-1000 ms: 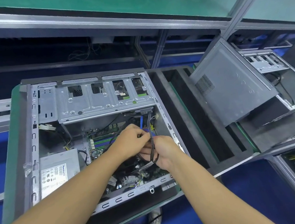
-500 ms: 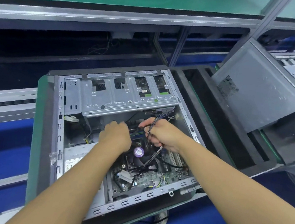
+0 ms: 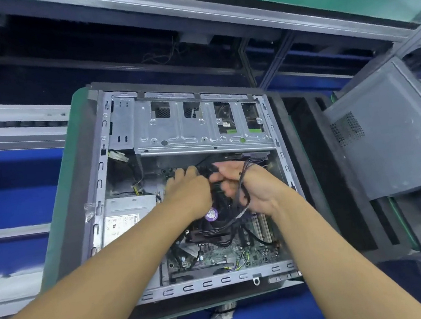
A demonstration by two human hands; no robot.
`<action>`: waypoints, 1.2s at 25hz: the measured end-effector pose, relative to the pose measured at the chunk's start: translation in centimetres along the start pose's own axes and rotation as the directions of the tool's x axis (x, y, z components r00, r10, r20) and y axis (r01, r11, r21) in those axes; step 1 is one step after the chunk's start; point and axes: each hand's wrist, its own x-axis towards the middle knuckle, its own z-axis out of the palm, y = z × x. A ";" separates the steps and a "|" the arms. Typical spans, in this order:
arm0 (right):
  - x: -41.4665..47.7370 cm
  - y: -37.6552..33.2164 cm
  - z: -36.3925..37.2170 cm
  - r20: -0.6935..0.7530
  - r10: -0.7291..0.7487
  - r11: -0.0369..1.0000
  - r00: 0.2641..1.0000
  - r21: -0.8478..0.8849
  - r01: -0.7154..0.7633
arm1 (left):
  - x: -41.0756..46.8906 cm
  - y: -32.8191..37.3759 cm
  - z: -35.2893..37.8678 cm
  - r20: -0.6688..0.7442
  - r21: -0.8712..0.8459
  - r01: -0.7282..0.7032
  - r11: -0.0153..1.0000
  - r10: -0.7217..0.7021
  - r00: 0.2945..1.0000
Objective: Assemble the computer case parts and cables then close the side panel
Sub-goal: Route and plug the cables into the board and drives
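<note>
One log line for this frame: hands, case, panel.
stage: cable routing | right hand: grips cables | left hand: at cables, grip unclear | case: open | side panel: off, right of case

Right hand (image 3: 251,190) carried cables (image 3: 242,187) toward drive cage (image 3: 195,132).

Blocked at 12 o'clock by drive cage (image 3: 182,132), at 9 by power supply (image 3: 129,214); crowded mid-bay with cable bundle (image 3: 243,195); roomier at 10 and 6 inside case (image 3: 218,280).

Matt grey sheet-metal computer case (image 3: 202,128)
</note>
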 end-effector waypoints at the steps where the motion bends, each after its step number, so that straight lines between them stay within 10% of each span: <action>1: 0.6 0.3 0.8 -0.023 -0.012 0.996 1.000 0.091 0.014 | -0.1 0.2 0.0 0.052 0.015 -0.025 1.000 0.024 0.998; 4: 2.3 1.2 2.3 -0.062 -0.035 0.999 0.997 0.025 0.036 | -0.7 0.3 0.1 0.223 0.026 -0.098 0.995 0.090 0.971; 8: 4.3 1.9 2.2 -0.173 -0.183 0.858 0.968 -0.509 0.071 | -0.8 0.1 -0.2 0.205 -0.040 -0.067 0.997 0.074 0.976; 12: 5.8 1.8 2.6 -0.231 -0.359 0.445 0.904 -0.894 -0.052 | -0.4 -0.8 -1.6 0.092 -0.240 0.145 0.960 -0.127 0.988; 15: 5.7 1.7 2.7 -0.062 -0.365 0.066 0.929 -0.997 -0.040 | -0.3 -0.6 -2.5 0.074 -0.091 0.155 0.984 -0.149 0.986; 20: 6.4 2.0 2.7 0.135 -0.378 -0.276 0.916 -0.961 0.028 | 0.2 -1.0 -3.5 0.139 0.237 0.160 0.958 -0.196 0.971; 30: 7.3 1.7 1.3 0.095 -0.341 -0.238 0.935 -0.971 0.012 | -0.4 -1.3 -3.2 0.248 0.205 0.118 0.972 -0.168 0.954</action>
